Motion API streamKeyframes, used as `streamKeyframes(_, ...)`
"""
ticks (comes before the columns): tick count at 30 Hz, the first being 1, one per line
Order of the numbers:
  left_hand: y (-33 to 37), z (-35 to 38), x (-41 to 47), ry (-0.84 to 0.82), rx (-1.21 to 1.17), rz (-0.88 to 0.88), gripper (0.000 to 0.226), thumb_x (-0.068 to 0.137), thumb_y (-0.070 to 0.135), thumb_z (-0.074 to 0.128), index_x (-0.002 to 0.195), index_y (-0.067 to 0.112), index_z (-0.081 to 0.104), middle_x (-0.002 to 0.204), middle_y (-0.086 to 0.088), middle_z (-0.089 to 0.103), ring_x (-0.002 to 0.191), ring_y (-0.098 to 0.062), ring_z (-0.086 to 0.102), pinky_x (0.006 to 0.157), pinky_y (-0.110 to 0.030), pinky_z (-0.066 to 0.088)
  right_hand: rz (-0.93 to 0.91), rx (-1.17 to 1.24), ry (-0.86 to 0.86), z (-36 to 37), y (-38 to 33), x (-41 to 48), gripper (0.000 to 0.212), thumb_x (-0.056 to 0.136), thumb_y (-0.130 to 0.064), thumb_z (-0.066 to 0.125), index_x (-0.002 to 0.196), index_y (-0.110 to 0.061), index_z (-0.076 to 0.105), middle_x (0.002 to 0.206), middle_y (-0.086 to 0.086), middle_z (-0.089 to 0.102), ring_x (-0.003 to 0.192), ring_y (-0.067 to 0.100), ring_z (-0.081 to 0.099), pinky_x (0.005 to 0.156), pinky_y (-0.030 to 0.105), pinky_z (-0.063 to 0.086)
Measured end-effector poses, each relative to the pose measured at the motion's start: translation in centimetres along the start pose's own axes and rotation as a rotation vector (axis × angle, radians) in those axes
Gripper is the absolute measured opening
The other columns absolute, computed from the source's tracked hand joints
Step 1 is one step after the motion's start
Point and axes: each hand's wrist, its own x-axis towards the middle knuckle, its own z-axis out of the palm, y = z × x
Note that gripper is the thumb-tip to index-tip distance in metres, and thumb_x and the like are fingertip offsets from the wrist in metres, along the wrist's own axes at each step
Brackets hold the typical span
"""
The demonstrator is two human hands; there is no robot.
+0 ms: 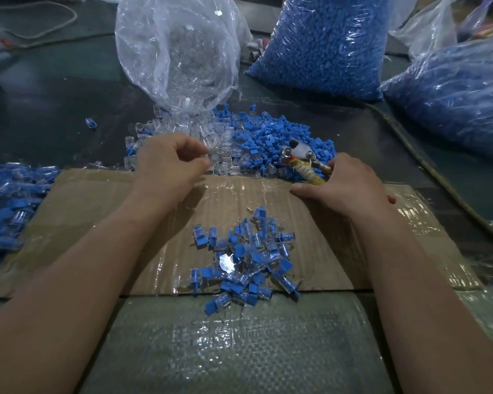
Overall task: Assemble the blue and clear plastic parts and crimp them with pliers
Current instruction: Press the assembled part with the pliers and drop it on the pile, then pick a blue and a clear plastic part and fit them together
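A flat corrugated cardboard sheet (97, 223), glossy under clear tape, carries a loose heap of assembled pieces (245, 260), blue caps seated in clear bodies, towards its six o'clock edge; beyond the sheet at twelve o'clock lie small glassy clear plastic parts (217, 135), with matte blue plastic parts (268, 132) heaped at one o'clock; a crinkled transparent bag (177, 52) slumps open behind them. The left hand (168, 166) hovers palm-down at eleven o'clock, fingers curled, thumb close to forefinger at the clear pile's edge; whether they pinch a piece I cannot tell. The right hand (345, 186), at two o'clock, wraps its fingers round the cord-bound handles of the pliers (302, 163), whose metal head points towards ten o'clock.
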Motion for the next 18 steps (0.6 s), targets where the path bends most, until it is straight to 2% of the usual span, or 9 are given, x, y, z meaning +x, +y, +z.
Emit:
streamKeyframes(2,-0.6,0.2,0.3,0.007,0.077,0.036,0.014,0.079,0.006,0.069,0.089,0.015,0.067,0.084,0.000,0.065,0.081,-0.016,0.064,0.080,-0.038,0.054,0.010,0.000,-0.017,0.1,0.0,0.1,0.080,0.058,-0.072,0.064,0.108,-0.013,0.048,0.112,0.009,0.054,0.101,0.028,0.050,0.078,0.038,0.041)
streamKeyframes(5,-1.2,0.4,0.9,-0.034,0.324,0.179,0.028,0.079,0.012,0.070,0.105,0.020,0.066,0.088,0.009,0.059,0.076,0.001,0.054,0.078,-0.022,0.045,0.011,-0.021,-0.039,0.2,0.0,0.1,0.089,0.054,-0.079,0.058,0.113,-0.013,0.047,0.114,0.008,0.052,0.103,0.027,0.049,0.082,0.040,0.043)
streamKeyframes(6,-1.3,0.4,1.0,-0.059,0.370,0.190,0.034,0.079,0.014,0.070,0.112,0.019,0.064,0.096,0.006,0.059,0.080,-0.001,0.054,0.080,-0.022,0.042,0.003,-0.036,-0.037,0.2,0.0,0.1,0.092,0.053,-0.080,0.056,0.115,-0.013,0.047,0.116,0.009,0.052,0.104,0.027,0.048,0.084,0.041,0.044)
streamKeyframes(8,-1.4,0.4,1.1,-0.111,0.444,0.177,0.043,0.081,0.020,0.068,0.123,0.020,0.058,0.115,-0.001,0.058,0.100,-0.013,0.054,0.093,-0.032,0.042,-0.017,-0.068,-0.035,0.2,0.0,0.1,0.094,0.054,-0.080,0.055,0.118,-0.012,0.046,0.120,0.010,0.051,0.108,0.029,0.047,0.087,0.041,0.043)
streamKeyframes(11,-1.3,0.5,1.0,-0.179,0.563,0.176,0.045,0.086,0.026,0.061,0.130,0.021,0.052,0.125,-0.005,0.051,0.117,-0.022,0.044,0.103,-0.039,0.031,-0.058,-0.112,-0.041,0.2,0.0,0.0,0.091,0.058,-0.080,0.053,0.119,-0.014,0.047,0.121,0.010,0.050,0.110,0.028,0.046,0.086,0.038,0.039)
streamKeyframes(14,-1.0,0.5,0.9,-0.201,0.595,0.192,0.040,0.089,0.026,0.057,0.129,0.021,0.053,0.126,-0.005,0.055,0.117,-0.022,0.046,0.103,-0.039,0.032,-0.086,-0.130,-0.041,0.3,-0.1,-0.1,0.086,0.059,-0.080,0.052,0.116,-0.015,0.050,0.119,0.009,0.051,0.106,0.025,0.047,0.079,0.034,0.035)
streamKeyframes(18,-0.8,0.6,0.8,-0.154,0.507,0.184,0.029,0.088,0.019,0.061,0.116,0.018,0.061,0.109,0.002,0.061,0.095,-0.010,0.050,0.090,-0.028,0.037,-0.078,-0.134,-0.046,0.2,-0.1,-0.1,0.086,0.059,-0.080,0.052,0.116,-0.016,0.050,0.119,0.008,0.051,0.106,0.025,0.046,0.079,0.035,0.036)
